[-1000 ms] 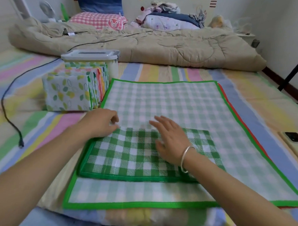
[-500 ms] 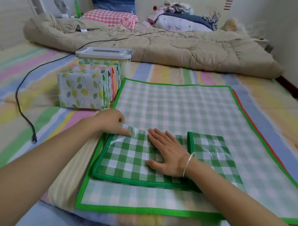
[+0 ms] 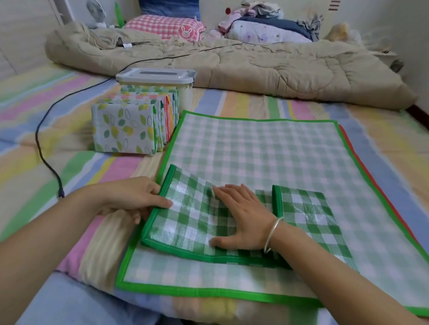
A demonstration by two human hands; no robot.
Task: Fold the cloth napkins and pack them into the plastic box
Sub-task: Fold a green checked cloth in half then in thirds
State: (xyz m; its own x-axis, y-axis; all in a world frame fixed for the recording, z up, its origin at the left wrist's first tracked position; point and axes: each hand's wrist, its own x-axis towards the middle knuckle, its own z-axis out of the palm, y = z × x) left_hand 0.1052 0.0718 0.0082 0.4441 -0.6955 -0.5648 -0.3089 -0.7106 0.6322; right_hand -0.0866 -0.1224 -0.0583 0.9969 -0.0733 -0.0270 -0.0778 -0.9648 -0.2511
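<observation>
Green napkin (image 3: 194, 225): left fingers (image 3: 162, 203) pinch its edge, right fingers (image 3: 231, 195) pressed flat

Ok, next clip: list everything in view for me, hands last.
pale napkin: 1, light green check, spread on the striped sheet
dark napkin: 1, green-white check, part folded, on the pale napkin
folded napkins: several, leaf print, standing left of it
plastic box: 1, whitish, lidded, behind the folded napkins
cable: 1, black, left
quilt: 1, beige, far side
bracelet: 1, silver, right wrist
left hand: pinches dark napkin's left edge
right hand: flat on dark napkin
</observation>
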